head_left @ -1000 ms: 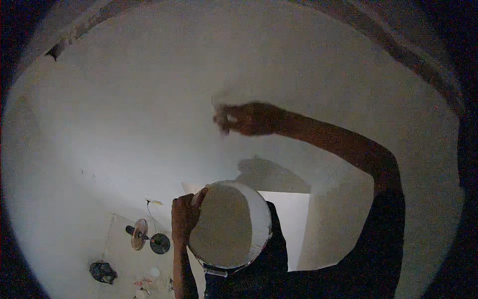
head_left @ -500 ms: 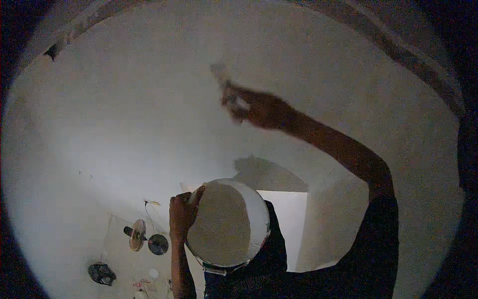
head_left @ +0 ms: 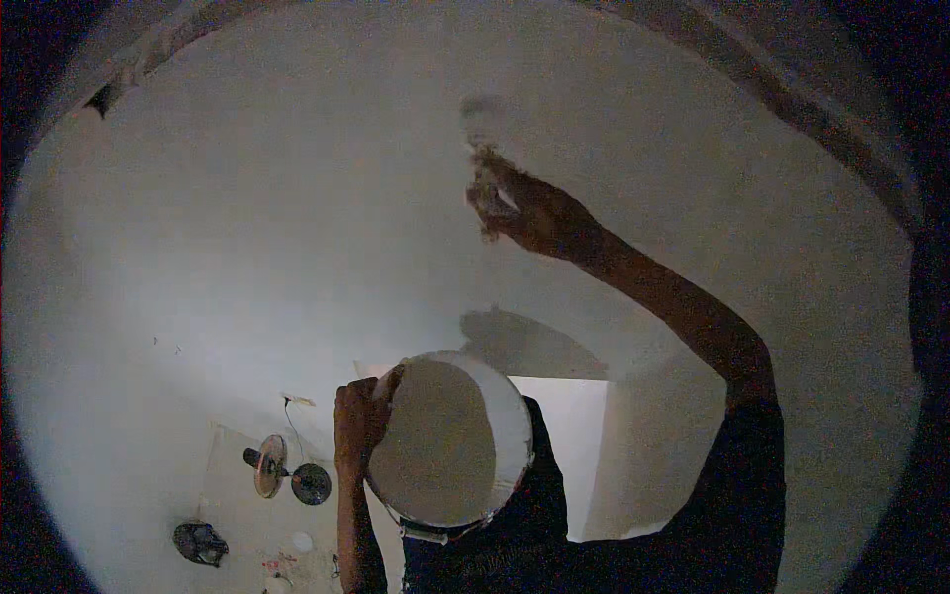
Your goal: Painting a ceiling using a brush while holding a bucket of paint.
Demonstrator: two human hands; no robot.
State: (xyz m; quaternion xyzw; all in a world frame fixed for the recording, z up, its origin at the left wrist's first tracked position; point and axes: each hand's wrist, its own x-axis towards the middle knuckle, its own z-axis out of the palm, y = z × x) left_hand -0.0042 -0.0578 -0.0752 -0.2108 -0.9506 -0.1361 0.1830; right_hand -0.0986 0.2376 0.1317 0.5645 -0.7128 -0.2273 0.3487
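Note:
My left hand (head_left: 364,416) grips the rim of a round white bucket (head_left: 513,436) on its left side, the thumb lying over the edge. Inside the bucket is a smooth grey-beige paint-like mass (head_left: 435,445), and a wire handle hangs at its near side. Farther off, my right hand (head_left: 529,208) is raised in front of a pale plastered surface (head_left: 297,178). Its fingers are closed around a brush (head_left: 482,119); the brush's far end is smeared by motion. Whether the brush touches the surface I cannot tell.
At lower left are a standing fan (head_left: 272,465) with a dark round part (head_left: 312,484) beside it, and a black bundle (head_left: 201,544). A bright doorway-like opening (head_left: 564,426) lies behind the bucket. A darker band (head_left: 752,79) borders the pale surface at upper right.
My right hand has moved a little to the right, and the brush now points more straight away from me. My left hand and the bucket have hardly shifted.

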